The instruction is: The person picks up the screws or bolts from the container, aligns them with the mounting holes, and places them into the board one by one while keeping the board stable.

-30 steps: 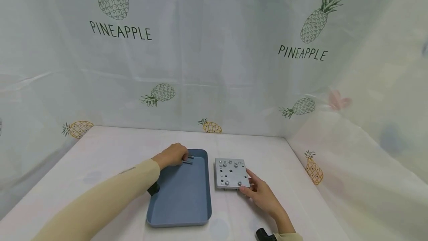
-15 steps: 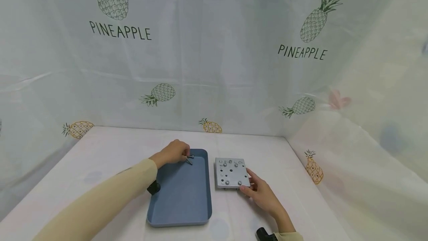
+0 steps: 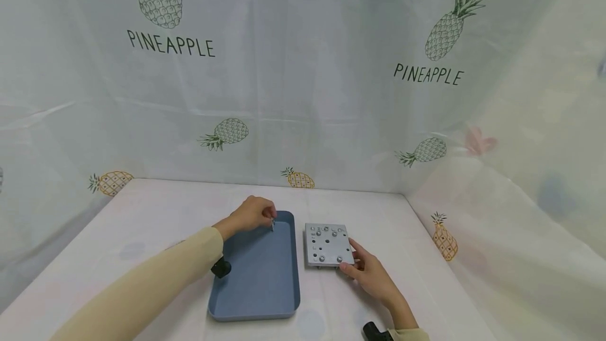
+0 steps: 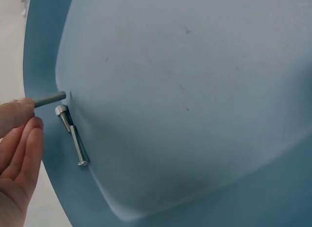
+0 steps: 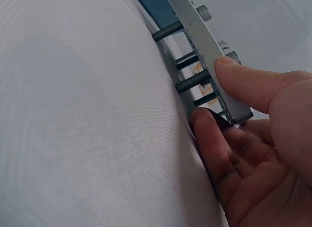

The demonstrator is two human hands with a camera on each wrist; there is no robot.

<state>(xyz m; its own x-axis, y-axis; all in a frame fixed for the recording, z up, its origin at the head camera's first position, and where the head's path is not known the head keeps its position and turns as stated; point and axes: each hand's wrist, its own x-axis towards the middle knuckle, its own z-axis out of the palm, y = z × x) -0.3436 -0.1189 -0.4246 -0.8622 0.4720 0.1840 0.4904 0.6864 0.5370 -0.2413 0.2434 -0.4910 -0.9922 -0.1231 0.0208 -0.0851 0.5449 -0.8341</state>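
Note:
My left hand (image 3: 252, 213) is over the far end of the blue-grey tray (image 3: 260, 288). Between its thumb and fingers it pinches a bolt (image 4: 49, 99), whose shank sticks out while its head is hidden. Just beside this, two loose bolts (image 4: 79, 148) lie along the tray's edge in the left wrist view. My right hand (image 3: 371, 275) grips the near right corner of a square metal plate (image 3: 330, 250), thumb on the edge and fingers below. Several bolts pass through the plate, and their threaded ends (image 5: 191, 81) stick out underneath, holding it above the table.
The tray stands left of the plate with a narrow strip of white tablecloth (image 3: 310, 291) between them. Behind the table hangs a pale curtain (image 3: 326, 93) printed with pineapples. A black wrist mount (image 3: 376, 331) sits by the right wrist.
My left hand has moved slightly right along the tray's far end, with the fingers shifting about the bolts. My right hand and the plate have kept their place.

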